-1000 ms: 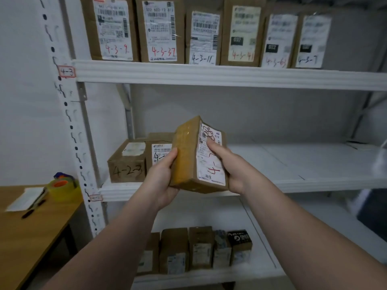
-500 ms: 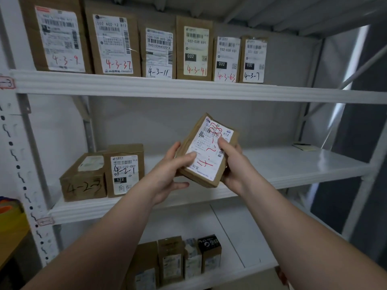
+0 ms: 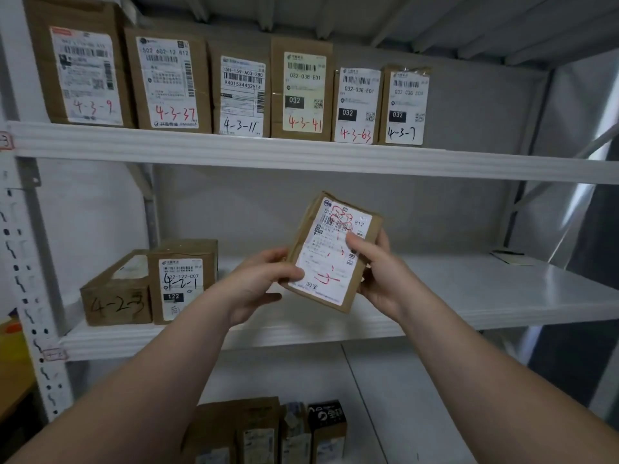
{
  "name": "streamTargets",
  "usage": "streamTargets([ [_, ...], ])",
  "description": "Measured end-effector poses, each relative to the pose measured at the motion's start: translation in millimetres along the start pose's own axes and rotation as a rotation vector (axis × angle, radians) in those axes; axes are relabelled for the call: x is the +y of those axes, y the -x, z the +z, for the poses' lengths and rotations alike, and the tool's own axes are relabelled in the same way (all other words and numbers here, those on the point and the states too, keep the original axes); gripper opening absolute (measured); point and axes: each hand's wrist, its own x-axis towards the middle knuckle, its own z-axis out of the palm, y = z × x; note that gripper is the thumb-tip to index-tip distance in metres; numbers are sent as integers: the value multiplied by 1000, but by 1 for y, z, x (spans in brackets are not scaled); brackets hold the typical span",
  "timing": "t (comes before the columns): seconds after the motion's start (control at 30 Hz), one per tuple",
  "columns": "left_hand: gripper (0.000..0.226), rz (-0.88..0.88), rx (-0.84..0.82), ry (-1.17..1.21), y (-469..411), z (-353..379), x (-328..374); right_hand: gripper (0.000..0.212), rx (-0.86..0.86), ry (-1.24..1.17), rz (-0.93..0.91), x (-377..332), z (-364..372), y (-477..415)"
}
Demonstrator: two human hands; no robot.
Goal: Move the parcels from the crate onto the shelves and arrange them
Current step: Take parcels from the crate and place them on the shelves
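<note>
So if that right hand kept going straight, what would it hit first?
The right hand holds the parcel, which leads. Ahead lies open space above the middle shelf, so probably the grey back panel comes first, though depth is unclear.

parcel (image 3: 330, 252): tilted, white label with red scrawl facing the camera | left hand (image 3: 258, 283): thumb on label's lower corner | right hand (image 3: 378, 272): thumb on label, gripping right edge | left of grip: box 4-2-3 (image 3: 115, 296), box 4-2-1 (image 3: 182, 283), on middle shelf (image 3: 469, 296) | above grip: six labelled boxes (image 3: 241, 92) | below grip: more boxes (image 3: 268, 430)
</note>
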Motion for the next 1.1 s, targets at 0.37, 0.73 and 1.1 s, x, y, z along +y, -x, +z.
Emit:
streamTargets([
  [0.37,73,107,214,-740,-13,-29,12,109,-177,331,2,-8,8,-52],
  [0.73,60,21,379,-1445,-64,-147,-16,110,-138,553,21,65,78,-113],
  [1.1,69,128,245,-1475,-92,-179,-36,108,-163,614,178,107,106,-148],
])
